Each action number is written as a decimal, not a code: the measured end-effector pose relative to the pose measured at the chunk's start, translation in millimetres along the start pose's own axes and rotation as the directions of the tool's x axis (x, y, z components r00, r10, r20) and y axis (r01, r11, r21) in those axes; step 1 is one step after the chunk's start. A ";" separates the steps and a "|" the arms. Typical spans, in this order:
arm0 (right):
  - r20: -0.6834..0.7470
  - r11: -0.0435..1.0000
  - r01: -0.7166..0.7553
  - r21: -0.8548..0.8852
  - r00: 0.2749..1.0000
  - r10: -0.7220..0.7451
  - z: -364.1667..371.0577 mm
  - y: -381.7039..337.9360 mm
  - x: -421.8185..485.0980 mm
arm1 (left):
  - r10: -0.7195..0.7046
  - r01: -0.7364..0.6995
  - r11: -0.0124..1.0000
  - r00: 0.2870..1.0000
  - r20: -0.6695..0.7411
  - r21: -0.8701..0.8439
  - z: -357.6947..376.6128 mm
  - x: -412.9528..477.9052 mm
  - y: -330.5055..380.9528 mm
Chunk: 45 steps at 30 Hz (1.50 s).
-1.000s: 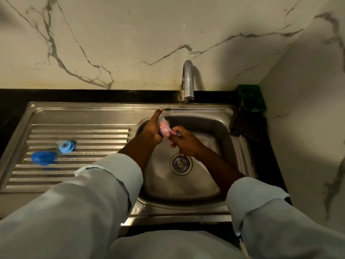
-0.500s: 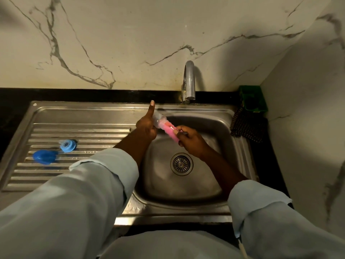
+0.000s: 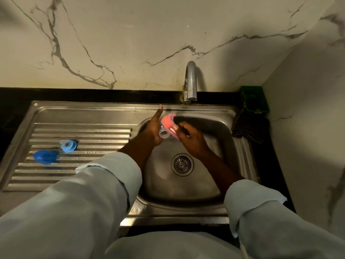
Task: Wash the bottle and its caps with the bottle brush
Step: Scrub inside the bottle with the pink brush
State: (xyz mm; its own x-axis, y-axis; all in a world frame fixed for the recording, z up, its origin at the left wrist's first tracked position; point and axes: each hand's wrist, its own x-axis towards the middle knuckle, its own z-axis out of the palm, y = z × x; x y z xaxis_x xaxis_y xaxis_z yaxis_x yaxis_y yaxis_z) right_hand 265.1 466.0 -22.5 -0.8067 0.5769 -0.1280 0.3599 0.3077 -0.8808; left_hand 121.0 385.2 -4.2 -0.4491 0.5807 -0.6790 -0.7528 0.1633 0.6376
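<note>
left hand (image 3: 152,130) fingers curled round clear bottle (image 3: 164,133), thumb straight up; right hand (image 3: 192,141) fingers pinch pink brush (image 3: 168,121).

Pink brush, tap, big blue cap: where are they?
pink brush (image 3: 167,120): head view, on its blurred head.
tap (image 3: 190,79): head view, on its curved spout.
big blue cap (image 3: 45,157): head view, on its middle.

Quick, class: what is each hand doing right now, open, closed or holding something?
Left hand: holds the clear bottle.
Right hand: grips the pink bottle brush.
</note>
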 end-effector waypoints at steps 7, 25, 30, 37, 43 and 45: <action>-0.032 0.876 0.269 -0.401 0.951 -0.307 10.1 -6.4 -1.5 | -0.005 0.012 0.991 0.999 -0.053 0.133 7.2 9.2 -5.3; -0.156 0.934 0.117 -0.338 0.972 -0.178 12.1 16.9 -7.9 | -0.148 0.155 0.985 0.984 0.098 -0.077 5.8 9.1 -9.0; -0.242 0.962 -0.059 -0.265 0.970 -0.008 -2.5 11.5 -2.6 | -0.261 0.264 0.960 0.964 0.038 -0.098 9.2 4.6 -16.5; -0.133 0.952 0.162 -0.258 0.970 -0.201 24.1 12.1 -9.5 | -0.143 0.143 0.988 0.990 0.004 0.061 19.0 3.2 6.9; -0.222 0.971 0.024 -0.239 0.972 -0.078 19.6 13.7 2.2 | -0.258 0.259 0.966 0.963 -0.075 0.011 9.8 -0.1 -8.4; -0.224 0.980 -0.105 -0.169 0.972 0.066 12.9 11.4 12.5 | -0.268 0.266 0.963 0.961 -0.070 -0.035 12.1 -8.0 -12.6</action>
State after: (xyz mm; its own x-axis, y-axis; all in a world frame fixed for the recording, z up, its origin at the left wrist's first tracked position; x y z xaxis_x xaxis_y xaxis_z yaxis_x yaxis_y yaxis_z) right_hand 253.0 466.9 -40.0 -0.6556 0.7508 -0.0802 0.5167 0.3687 -0.7727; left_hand 140.0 388.1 -2.5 -0.2635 0.4588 -0.8485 -0.8616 0.2836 0.4210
